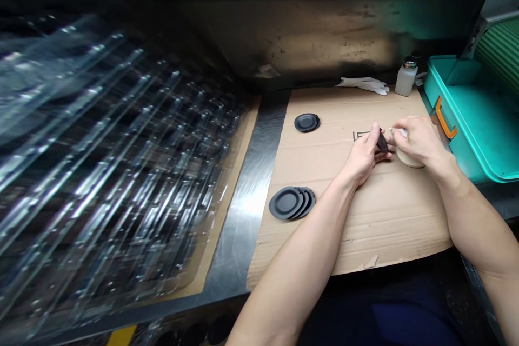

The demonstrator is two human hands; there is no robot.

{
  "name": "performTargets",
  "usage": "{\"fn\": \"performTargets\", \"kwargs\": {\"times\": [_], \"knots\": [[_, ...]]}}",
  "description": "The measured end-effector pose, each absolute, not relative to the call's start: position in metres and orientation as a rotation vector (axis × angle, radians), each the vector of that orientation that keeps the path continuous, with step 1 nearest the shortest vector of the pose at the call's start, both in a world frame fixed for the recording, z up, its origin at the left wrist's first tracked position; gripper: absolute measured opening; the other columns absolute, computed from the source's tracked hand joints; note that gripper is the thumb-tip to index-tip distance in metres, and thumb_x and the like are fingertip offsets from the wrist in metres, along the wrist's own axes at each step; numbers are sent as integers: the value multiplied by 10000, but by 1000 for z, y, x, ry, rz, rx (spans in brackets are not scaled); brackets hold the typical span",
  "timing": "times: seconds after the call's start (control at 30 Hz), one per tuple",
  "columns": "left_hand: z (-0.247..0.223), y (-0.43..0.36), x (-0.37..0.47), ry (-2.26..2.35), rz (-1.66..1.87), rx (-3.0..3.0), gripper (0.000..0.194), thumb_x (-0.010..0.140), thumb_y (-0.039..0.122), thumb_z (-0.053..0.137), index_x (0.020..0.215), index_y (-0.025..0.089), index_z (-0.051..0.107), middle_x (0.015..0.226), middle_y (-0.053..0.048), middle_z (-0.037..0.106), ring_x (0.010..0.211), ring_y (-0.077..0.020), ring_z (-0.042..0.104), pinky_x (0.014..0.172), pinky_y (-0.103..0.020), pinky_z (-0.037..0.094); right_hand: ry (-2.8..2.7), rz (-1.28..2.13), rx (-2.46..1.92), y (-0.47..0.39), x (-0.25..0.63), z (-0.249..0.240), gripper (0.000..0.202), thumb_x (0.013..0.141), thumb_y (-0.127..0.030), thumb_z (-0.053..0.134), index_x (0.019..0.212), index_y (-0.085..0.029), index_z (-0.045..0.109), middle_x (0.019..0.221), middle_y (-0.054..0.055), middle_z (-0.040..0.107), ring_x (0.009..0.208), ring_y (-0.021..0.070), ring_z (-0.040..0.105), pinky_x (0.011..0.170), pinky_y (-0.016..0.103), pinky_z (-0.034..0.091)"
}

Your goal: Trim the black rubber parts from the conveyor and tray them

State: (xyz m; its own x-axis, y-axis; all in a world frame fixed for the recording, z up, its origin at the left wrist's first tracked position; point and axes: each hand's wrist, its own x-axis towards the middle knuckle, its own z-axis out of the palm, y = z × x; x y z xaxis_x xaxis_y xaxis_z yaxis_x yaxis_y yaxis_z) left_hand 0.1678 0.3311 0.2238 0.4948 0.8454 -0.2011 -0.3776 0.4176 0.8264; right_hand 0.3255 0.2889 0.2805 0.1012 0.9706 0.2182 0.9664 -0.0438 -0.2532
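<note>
My left hand (364, 155) is closed on a black disc (382, 142), held tilted between thumb and fingers above the cardboard. Close beside it, my right hand (425, 143) pinches a small white cloth (402, 132); its exact kind is partly hidden by the fingers. Under the right hand sits a round beige object (410, 160), mostly covered by that hand. A fanned stack of black discs (286, 203) with raised rings lies left of my left forearm. Farther back on the cardboard is a smaller pile of similar discs (306, 122).
A cardboard sheet (389, 216) covers the metal bench (251, 194). Stacked clear plastic trays (121, 173), blurred, fill the left. At the back are white gloves (363, 84) and a white bottle (406, 77). A teal bin (466, 146) with an orange handle stands right.
</note>
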Motion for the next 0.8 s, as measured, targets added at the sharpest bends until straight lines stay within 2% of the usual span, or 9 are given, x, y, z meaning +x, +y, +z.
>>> {"fn": "performTargets", "kwargs": {"times": [0.07,0.13,0.23,0.33,0.43,0.53,0.6,0.7,0.8], "knots": [[225,331,164,783,1040,916,496,765,358,929,1184,186,728,1189,-92,747,1119,-214,706,1014,-320,553,-1767,-71,-2067,292,339,277,319,956,-363,542,1042,-221,814,1059,119,788,994,314,683,836,388,476],[229,329,159,827,1197,1000,777,641,202,991,1349,253,675,1362,-93,697,1353,-260,602,1114,-312,487,-1647,-125,-2091,298,354,269,330,950,-387,556,1049,-214,819,1035,137,788,967,336,688,823,414,494],[237,321,155,767,1248,1045,977,631,161,990,1495,332,567,1495,-80,624,1528,-297,442,1193,-333,421,-1600,-115,-2107,308,368,253,322,939,-379,560,1022,-206,819,975,149,781,914,337,680,827,437,512],[248,314,153,731,1225,993,912,726,221,950,1526,335,529,1513,-80,614,1528,-299,447,1184,-334,424,-1689,-96,-2089,311,372,243,342,935,-383,569,1090,-190,804,1053,165,760,1009,346,655,917,470,510],[259,312,152,774,1245,848,734,811,275,891,1475,293,579,1459,-106,656,1499,-308,482,1168,-343,442,-1781,-178,-2052,304,369,251,396,931,-444,595,1169,-182,775,1194,193,700,1126,378,603,967,513,482],[265,313,150,804,1305,754,591,843,282,860,1392,268,642,1365,-116,709,1470,-311,508,1187,-356,432,-1947,-62,-2004,291,366,270,338,902,-525,635,981,-227,771,1067,139,706,1020,333,626,882,450,487],[265,314,149,783,1314,777,551,855,303,849,1370,261,656,1350,-117,715,1469,-309,506,1205,-366,417,-2107,158,-2019,284,366,279,307,808,-551,727,880,-253,745,953,84,715,893,286,637,780,387,475],[259,316,151,739,1320,804,537,870,318,837,1372,256,657,1369,-116,708,1470,-294,506,1209,-356,417,-2203,380,-2135,278,367,282,295,671,-451,815,903,-287,735,920,29,737,775,242,629,663,330,423],[253,323,156,740,1317,689,532,904,274,791,1407,272,620,1358,-88,718,1373,-257,606,1158,-330,466,-2196,376,-2131,278,366,277,292,666,-373,792,938,-294,722,895,15,746,731,233,631,627,317,403]]}}
